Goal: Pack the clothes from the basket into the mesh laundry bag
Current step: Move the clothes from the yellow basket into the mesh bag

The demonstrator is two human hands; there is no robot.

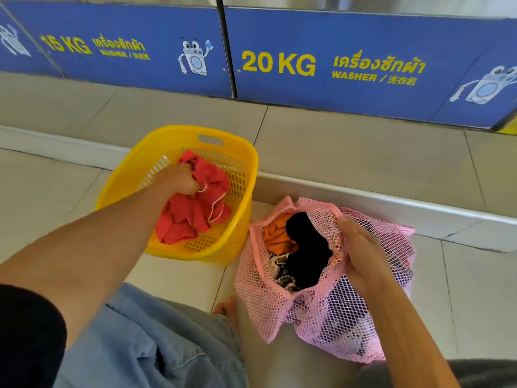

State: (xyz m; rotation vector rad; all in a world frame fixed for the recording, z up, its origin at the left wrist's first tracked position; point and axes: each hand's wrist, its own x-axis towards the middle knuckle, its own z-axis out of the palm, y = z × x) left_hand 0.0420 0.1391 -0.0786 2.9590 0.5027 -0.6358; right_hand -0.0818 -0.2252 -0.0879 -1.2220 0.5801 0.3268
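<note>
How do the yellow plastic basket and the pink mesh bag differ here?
The rigid yellow plastic basket stands open by itself; the soft pink mesh laundry bag slumps, its mouth held open by the right hand. The basket holds only a red garment, in the left hand's grip; the bag holds orange, black and patterned clothes. Both sit on the tiled floor and have perforated walls.

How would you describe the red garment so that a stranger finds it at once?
Below the blue "15 KG" washer panel stands a yellow plastic basket. The crumpled red cloth garment lies inside, gripped by the left hand. It is the basket's only visible item.
</note>
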